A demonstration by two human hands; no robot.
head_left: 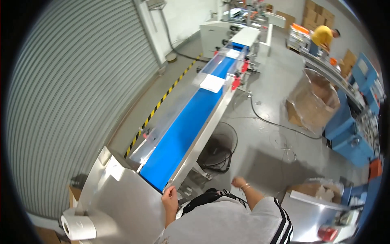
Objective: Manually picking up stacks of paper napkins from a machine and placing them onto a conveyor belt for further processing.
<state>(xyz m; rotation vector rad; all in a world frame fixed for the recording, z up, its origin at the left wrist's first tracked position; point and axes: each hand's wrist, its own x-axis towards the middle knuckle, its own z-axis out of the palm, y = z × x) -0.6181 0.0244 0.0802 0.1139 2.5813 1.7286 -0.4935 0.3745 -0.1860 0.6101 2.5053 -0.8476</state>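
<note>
My left hand [170, 198] is at the near end of a conveyor, close to the corner where its side rail meets a steel table [122, 203]. Its fingers are curled in, and nothing shows in them. Out to the right, over the floor, my right hand [238, 182] is closed in a loose fist with a thin bracelet at the wrist; nothing shows in it. The blue conveyor belt [183, 126] runs away from me. A white flat item [212, 83] lies on it halfway along, and another white item [232, 53] is farther up.
A paper roll [79, 227] stands at lower left. Beneath the conveyor is a round black fan [219, 146]. Cables cross the floor. A plastic-lined carton [313, 101] and blue machinery [353, 142] are at right, where a person in yellow [322, 37] bends over at the back.
</note>
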